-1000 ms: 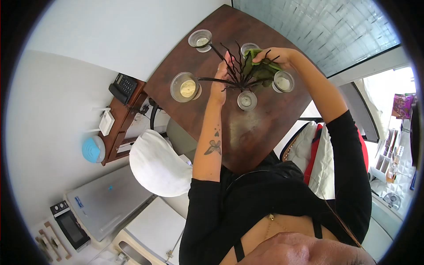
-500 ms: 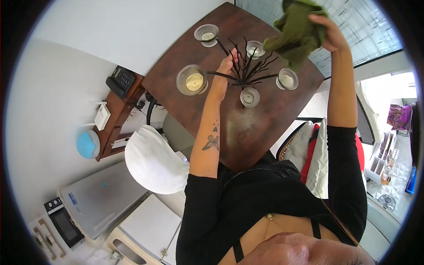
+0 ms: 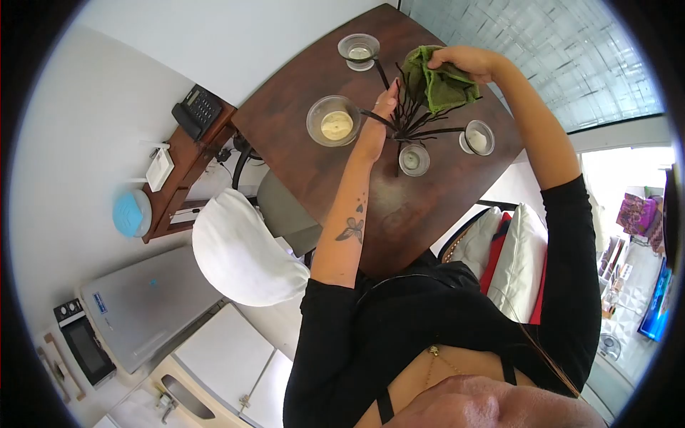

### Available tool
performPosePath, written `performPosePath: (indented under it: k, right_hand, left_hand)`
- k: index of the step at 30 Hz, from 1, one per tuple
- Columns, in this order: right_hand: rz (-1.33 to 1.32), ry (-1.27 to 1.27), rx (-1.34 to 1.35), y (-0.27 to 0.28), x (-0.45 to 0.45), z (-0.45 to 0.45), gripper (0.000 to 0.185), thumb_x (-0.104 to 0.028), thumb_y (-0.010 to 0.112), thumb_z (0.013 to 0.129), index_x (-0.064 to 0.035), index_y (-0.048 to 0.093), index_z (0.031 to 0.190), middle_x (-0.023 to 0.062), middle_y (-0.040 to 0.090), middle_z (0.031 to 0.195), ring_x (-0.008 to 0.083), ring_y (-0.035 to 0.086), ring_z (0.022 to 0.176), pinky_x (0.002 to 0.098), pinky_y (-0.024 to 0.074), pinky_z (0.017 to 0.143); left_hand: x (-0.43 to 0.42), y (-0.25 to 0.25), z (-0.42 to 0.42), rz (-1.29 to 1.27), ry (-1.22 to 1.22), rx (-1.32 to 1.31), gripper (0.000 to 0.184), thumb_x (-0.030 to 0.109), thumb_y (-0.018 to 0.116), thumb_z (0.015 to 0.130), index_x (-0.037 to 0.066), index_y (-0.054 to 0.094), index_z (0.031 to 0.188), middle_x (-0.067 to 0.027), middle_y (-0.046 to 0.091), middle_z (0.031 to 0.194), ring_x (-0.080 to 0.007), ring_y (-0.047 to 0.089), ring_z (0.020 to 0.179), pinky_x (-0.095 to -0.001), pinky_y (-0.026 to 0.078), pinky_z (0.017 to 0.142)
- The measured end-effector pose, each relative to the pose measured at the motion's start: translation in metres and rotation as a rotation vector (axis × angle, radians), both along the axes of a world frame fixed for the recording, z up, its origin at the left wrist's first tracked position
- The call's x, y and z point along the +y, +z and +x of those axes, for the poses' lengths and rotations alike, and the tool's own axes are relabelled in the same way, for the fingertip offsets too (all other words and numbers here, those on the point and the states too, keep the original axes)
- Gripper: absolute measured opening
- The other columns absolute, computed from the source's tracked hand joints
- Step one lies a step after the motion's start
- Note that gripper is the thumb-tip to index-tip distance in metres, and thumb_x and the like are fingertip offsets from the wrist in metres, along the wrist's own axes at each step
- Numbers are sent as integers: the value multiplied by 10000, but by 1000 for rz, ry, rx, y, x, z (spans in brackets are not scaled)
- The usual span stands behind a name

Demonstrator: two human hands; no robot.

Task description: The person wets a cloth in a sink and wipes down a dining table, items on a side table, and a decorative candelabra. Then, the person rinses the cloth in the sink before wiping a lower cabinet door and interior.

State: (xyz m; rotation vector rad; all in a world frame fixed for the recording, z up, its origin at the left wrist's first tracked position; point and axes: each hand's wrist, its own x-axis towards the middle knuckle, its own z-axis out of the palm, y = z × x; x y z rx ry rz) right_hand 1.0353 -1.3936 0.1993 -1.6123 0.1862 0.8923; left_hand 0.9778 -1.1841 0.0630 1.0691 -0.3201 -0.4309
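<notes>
head view, seen as i stand by. far left: black desk phone on a wooden shelf; next, a white-covered chair back at the edge of the brown table.

on the table, left side: wide glass cup with pale yellow contents; just beyond it and a little right, a second glass cup, contents whitish. both sit at the ends of dark arms.

left hand: fingers together, pointing away from the body, set against the left of the twigs. whether it grips a stem, i cannot tell.

centre: dark branched holder, standing on the table ahead of the person. its twigs fan from a low hub, long axis running away from the body and leaning right. near cup sits on the body side of the hub.

key relation: holder lies between the hands, left hand closer to the hub; green cloth hangs over the far right twigs, hiding some. contact with them: unclear.

right hand: thumb and fingers pinch the bunched cloth from its far edge.

right cup, whitish contents, below the cloth; then a pale cushion.
</notes>
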Motion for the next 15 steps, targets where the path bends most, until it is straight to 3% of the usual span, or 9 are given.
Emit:
performPosePath:
  k: [1,3,7,9,14,15]
  right_hand:
    - [21,94,-21,2,0,3,358,-189,570,792,0,540,1093,79,620,1011,169,613,880,318,496,828]
    - [8,45,-148,19,-11,11,340,-151,577,750,-12,551,1059,85,621,965,172,619,807,318,518,768]
    - [133,-102,-443,51,-54,29,393,-103,574,754,40,518,1116,109,619,997,189,623,851,312,518,793]
    - [81,-78,-406,52,-53,34,392,-108,588,745,28,528,1107,99,620,985,190,622,844,321,516,788]
    - [-109,135,-254,1,-6,25,419,-69,585,744,11,510,1148,107,592,1039,179,583,924,323,482,843]
    - [-120,279,-290,-10,3,19,444,-71,588,744,9,493,1170,105,579,1061,175,567,948,318,477,845]
  left_hand:
    - [0,-3,1,-5,10,2,625,392,440,890,24,313,1380,-95,306,1416,-218,251,1322,-344,157,1082]
    - [2,-9,3,6,15,3,536,369,464,908,61,395,1340,-52,429,1330,-150,405,1193,-300,304,966]
    - [6,-26,5,-197,82,52,413,313,469,916,46,483,1230,-73,494,1256,-156,460,1134,-328,331,959]
    - [8,-34,4,-179,100,94,331,337,496,915,55,532,1083,-50,504,1222,-123,460,1097,-291,337,935]
    - [-2,-34,5,-211,126,191,280,309,512,910,66,540,1046,-30,571,1116,-92,511,985,-258,387,837]
    - [-2,-33,5,-265,114,229,282,296,517,908,63,537,1066,-23,587,1082,-78,523,949,-246,401,804]
